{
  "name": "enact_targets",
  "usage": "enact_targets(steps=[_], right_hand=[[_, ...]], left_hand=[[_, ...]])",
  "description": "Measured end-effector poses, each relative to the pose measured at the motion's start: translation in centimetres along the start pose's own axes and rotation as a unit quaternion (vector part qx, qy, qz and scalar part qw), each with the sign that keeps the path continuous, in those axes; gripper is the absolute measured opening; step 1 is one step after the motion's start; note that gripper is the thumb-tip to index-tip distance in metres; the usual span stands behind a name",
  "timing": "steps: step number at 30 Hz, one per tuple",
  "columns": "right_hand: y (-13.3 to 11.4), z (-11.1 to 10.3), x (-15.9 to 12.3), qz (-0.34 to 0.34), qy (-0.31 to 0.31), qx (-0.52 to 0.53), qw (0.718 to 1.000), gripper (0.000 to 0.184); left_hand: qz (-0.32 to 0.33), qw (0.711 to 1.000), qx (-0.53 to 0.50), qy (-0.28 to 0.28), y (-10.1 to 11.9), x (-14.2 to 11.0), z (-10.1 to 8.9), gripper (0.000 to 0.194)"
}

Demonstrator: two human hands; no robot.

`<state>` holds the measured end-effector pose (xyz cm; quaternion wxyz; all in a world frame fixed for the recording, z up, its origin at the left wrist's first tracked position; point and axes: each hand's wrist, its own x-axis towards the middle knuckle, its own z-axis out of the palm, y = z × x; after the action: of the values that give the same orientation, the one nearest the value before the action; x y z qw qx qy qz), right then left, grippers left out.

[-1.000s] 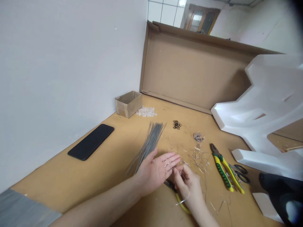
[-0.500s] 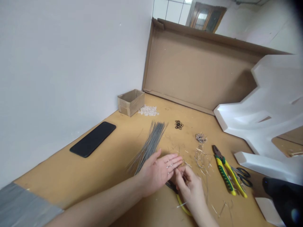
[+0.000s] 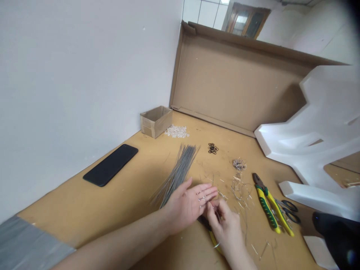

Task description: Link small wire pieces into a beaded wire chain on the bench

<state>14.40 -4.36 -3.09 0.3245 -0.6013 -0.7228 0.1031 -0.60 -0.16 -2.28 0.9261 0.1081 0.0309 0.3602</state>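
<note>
My left hand [image 3: 189,203] lies palm up and open above the table, with several small clear beads [image 3: 202,196] resting on its fingers. My right hand [image 3: 224,222] is closed in a pinch right beside those fingertips; a thin piece of wire [image 3: 216,245] sticks out under its wrist. A bundle of thin grey wires [image 3: 177,173] lies on the table just beyond my left hand. Part of a yellow-handled tool [image 3: 210,235] shows beneath my hands.
On the brown tabletop lie green-yellow pliers [image 3: 267,204], black scissors [image 3: 289,210], wire scraps [image 3: 241,189], black rings [image 3: 212,148], a clear bead pile [image 3: 176,131], a small cardboard box [image 3: 156,120] and a black phone [image 3: 110,165]. A cardboard panel [image 3: 233,80] and white foam [image 3: 315,135] stand behind.
My right hand has drawn slightly closer to my left fingertips. The view shifted a little; my left hand stays open and palm up.
</note>
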Motion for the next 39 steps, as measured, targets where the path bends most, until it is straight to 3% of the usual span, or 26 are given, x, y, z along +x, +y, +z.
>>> enact_targets(steps=[9,39], right_hand=[[-0.22,-0.45,0.14,-0.004,0.027,-0.005,1.0,0.024],[-0.12,-0.47,0.08,-0.038,0.027,-0.049,0.998,0.024]], left_hand=[[-0.002,1.0,-0.015,0.002,0.26,0.0,0.32,0.069],[-0.002,0.999,-0.023,-0.03,0.14,-0.08,-0.11,0.071]])
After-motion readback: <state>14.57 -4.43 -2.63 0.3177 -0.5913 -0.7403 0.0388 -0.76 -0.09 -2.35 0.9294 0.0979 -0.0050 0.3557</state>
